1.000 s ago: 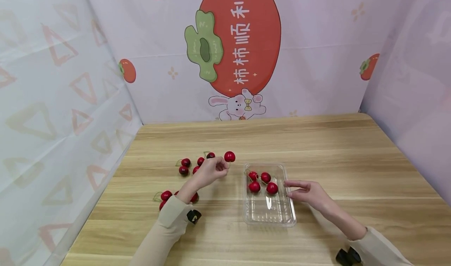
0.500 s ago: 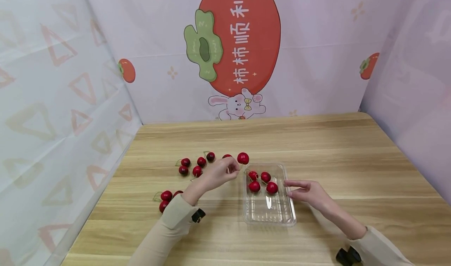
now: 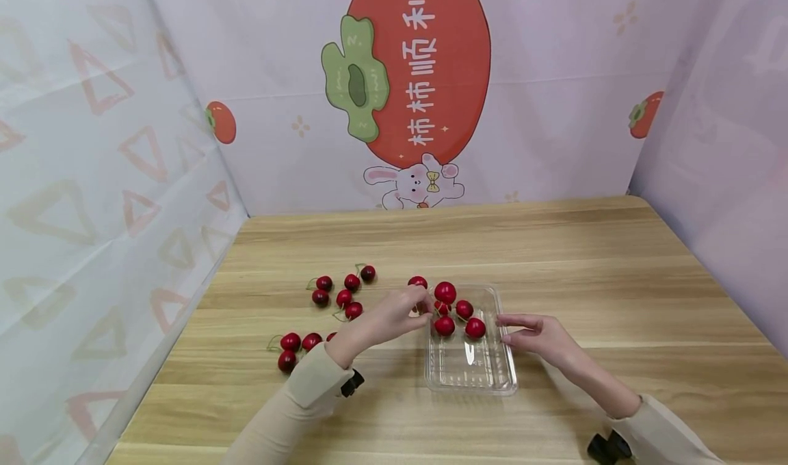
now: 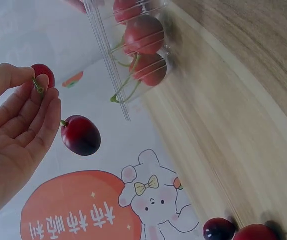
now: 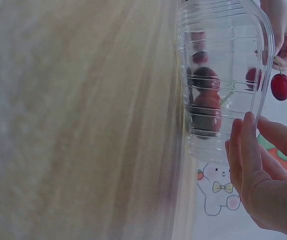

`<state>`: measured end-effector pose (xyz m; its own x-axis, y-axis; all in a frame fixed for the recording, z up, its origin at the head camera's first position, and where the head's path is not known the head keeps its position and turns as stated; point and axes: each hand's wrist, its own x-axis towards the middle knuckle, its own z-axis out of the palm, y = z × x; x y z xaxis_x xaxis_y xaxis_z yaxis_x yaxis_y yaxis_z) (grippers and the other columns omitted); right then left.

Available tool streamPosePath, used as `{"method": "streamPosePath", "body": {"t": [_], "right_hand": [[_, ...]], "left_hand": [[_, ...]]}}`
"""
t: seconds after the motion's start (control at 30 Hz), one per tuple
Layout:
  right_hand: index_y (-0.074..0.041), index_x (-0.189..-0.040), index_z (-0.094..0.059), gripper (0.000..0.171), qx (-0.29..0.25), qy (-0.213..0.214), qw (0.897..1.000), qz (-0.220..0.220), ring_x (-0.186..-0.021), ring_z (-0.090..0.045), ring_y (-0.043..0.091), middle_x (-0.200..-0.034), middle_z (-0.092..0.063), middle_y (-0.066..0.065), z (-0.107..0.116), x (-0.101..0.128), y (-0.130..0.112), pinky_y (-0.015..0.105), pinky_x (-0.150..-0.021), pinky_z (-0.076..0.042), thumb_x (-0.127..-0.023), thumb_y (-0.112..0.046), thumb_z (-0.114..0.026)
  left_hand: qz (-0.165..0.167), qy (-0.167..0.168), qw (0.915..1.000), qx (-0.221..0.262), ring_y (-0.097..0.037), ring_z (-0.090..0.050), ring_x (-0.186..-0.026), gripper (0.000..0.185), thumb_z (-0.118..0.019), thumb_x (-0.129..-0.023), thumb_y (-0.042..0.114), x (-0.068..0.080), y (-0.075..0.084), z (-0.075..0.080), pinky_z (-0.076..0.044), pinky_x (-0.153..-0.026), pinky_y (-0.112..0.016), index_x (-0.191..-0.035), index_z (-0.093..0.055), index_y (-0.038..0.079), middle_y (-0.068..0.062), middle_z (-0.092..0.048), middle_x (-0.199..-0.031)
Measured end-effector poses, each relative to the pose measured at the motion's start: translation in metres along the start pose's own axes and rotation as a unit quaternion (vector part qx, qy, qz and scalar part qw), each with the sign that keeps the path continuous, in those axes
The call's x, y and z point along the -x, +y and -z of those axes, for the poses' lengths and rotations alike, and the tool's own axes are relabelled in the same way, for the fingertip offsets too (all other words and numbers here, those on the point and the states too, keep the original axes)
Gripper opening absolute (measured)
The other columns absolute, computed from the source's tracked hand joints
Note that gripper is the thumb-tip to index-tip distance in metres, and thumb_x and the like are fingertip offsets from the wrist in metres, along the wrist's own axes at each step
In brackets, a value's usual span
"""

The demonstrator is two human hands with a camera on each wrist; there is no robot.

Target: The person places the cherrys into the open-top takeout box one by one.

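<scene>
My left hand (image 3: 421, 312) pinches a green stem and holds a red cherry (image 3: 445, 292) just above the far left corner of a clear plastic tray (image 3: 470, 376). In the left wrist view the cherry (image 4: 81, 135) hangs below my fingertips (image 4: 46, 100), and a second cherry (image 4: 44, 74) shows behind them. The tray holds several red cherries (image 3: 475, 328). My right hand (image 3: 506, 329) rests its straight fingertips (image 5: 248, 130) against the tray's right rim (image 5: 263, 60).
Loose cherries lie on the wooden table (image 3: 585, 280) left of the tray: one group (image 3: 345, 293) further back and another (image 3: 300, 342) by my left forearm. Printed backdrop walls (image 3: 418, 89) close off the back and both sides.
My left hand has carried the cherry rightward and slightly down, from above the loose group to the tray's far left corner. My right hand and the tray have stayed put.
</scene>
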<state>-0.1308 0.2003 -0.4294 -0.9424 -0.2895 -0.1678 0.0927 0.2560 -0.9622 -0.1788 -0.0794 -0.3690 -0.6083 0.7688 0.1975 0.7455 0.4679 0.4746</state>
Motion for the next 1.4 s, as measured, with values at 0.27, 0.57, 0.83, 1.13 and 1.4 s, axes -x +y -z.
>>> {"method": "streamPosePath", "body": {"t": [0.27,0.57,0.83,1.13,1.4], "right_hand": [[0.007,-0.121,-0.048,0.054,0.006,0.007,1.0,-0.007,-0.093,-0.061,0.015,-0.122,-0.049,0.023,-0.001,0.001,0.0,0.027,-0.08,-0.048,-0.079,-0.022,-0.065],[0.008,-0.122,-0.047,0.054,0.008,0.002,1.0,0.0,-0.093,-0.061,0.019,-0.121,-0.049,0.024,0.0,0.0,0.0,0.028,-0.079,-0.049,-0.08,-0.022,-0.064],[0.007,-0.122,-0.048,0.053,0.014,-0.002,1.0,0.0,-0.093,-0.061,0.017,-0.119,-0.051,0.023,0.001,0.0,-0.003,0.025,-0.079,-0.048,-0.081,-0.022,-0.064],[0.007,-0.122,-0.047,0.053,0.017,-0.004,1.0,0.004,-0.09,-0.062,0.014,-0.117,-0.053,0.023,0.002,0.0,-0.004,0.024,-0.079,-0.048,-0.081,-0.021,-0.064],[0.007,-0.122,-0.047,0.052,0.026,0.001,1.0,0.004,-0.091,-0.062,0.017,-0.118,-0.052,0.023,0.003,0.003,0.0,0.027,-0.081,-0.048,-0.081,-0.021,-0.064]], "left_hand": [[-0.029,-0.013,0.9992,-0.025,-0.009,-0.055,-0.077,0.005,-0.06,-0.08,0.002,0.002,0.004,-0.006,-0.046,-0.07,-0.013,-0.084,-0.058,0.004,-0.002,-0.059,-0.081],[-0.054,-0.047,0.9968,-0.036,-0.009,-0.055,-0.075,0.004,-0.06,-0.08,0.002,0.007,0.015,-0.012,-0.044,-0.067,-0.009,-0.084,-0.059,0.004,-0.002,-0.058,-0.081],[-0.079,-0.08,0.9911,-0.071,-0.005,-0.049,-0.067,0.006,-0.059,-0.08,0.001,0.012,0.015,-0.024,-0.038,-0.061,-0.004,-0.076,-0.058,0.006,0.002,-0.052,-0.073],[-0.076,-0.089,0.9918,-0.052,-0.004,-0.054,-0.072,0.006,-0.06,-0.079,0.0,0.016,0.012,-0.025,-0.04,-0.065,-0.005,-0.079,-0.062,0.006,0.003,-0.057,-0.076],[-0.056,-0.09,0.9943,-0.009,-0.004,-0.057,-0.081,0.009,-0.06,-0.08,0.001,0.019,0.011,-0.025,-0.04,-0.075,-0.006,-0.085,-0.065,0.008,0.001,-0.063,-0.085]]}}
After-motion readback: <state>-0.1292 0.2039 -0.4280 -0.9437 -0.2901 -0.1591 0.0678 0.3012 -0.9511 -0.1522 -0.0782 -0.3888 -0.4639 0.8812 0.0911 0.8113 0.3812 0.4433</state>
